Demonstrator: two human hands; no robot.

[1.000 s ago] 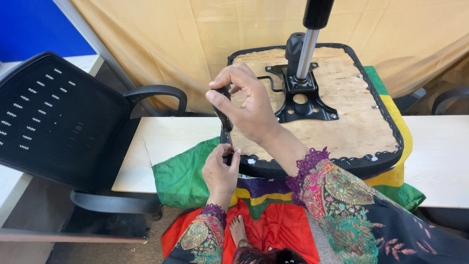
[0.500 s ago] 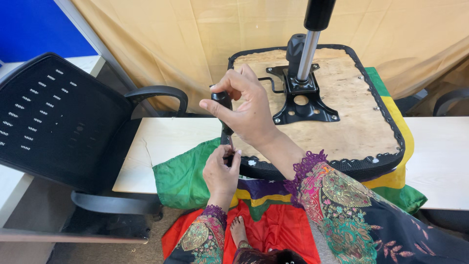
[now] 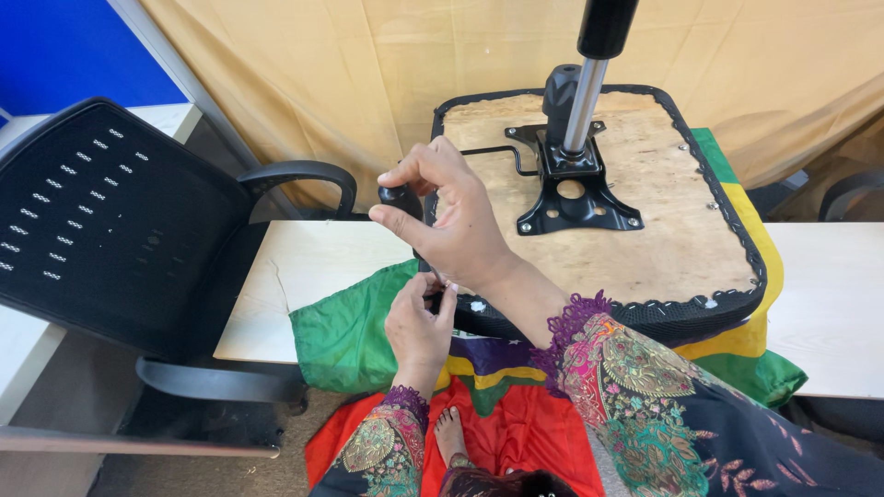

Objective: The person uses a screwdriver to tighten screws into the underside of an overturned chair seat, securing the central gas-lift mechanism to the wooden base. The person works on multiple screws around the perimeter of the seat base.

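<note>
Nearest: red cloth (image 3: 534,433) over the lap, a bare foot on the floor. Left hand (image 3: 419,322), grip closed on the lower end of a black armrest bracket (image 3: 412,213) at the near-left edge of the upturned seat base (image 3: 645,230). Right hand (image 3: 451,221), grip closed on the bracket's upper end. Seat base lies on a green cloth (image 3: 345,331) on the white table (image 3: 313,262); gas cylinder (image 3: 580,101) stands upright from its metal plate. Left: black mesh backrest (image 3: 101,221). Behind: tan curtain (image 3: 304,83), blue wall.

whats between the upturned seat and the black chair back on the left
In the head view, a strip of white table with a green cloth corner, plus the black armrest. Both hands work at the seat edge there.
</note>
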